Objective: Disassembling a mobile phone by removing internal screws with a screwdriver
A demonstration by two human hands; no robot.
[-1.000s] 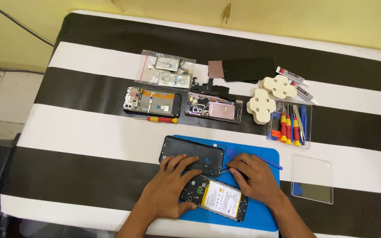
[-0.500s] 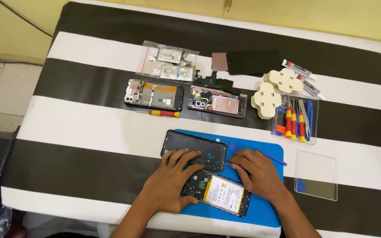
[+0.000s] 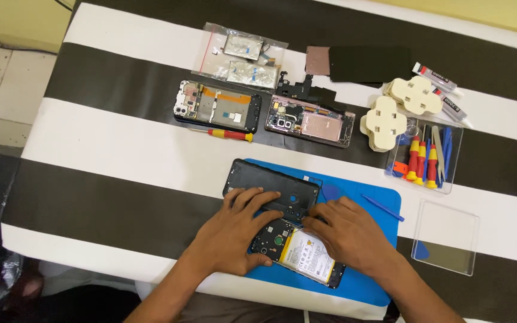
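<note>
An opened phone [image 3: 299, 252] with a white battery lies on a blue work mat [image 3: 366, 263] near the table's front edge. A black back cover [image 3: 257, 178] lies just behind it on the mat. My left hand [image 3: 237, 230] rests flat across the cover's near edge and the phone's left end, fingers spread. My right hand [image 3: 348, 233] rests on the phone's right part, fingertips touching the cover's near right corner. A blue spudger [image 3: 383, 207] lies on the mat to the right of that hand.
Behind the mat lie two more opened phones [image 3: 218, 109] [image 3: 310, 119], a red and yellow screwdriver [image 3: 230, 134], bagged parts [image 3: 242, 55], a black panel [image 3: 369, 63], white pads [image 3: 386, 124], glue tubes [image 3: 438, 78], a clear box of screwdrivers [image 3: 425, 157] and a clear lid [image 3: 447, 236].
Both hands have shifted slightly forward so the fingertips lie further over the black back cover. The camera has drifted a little; the other things lie as before.
</note>
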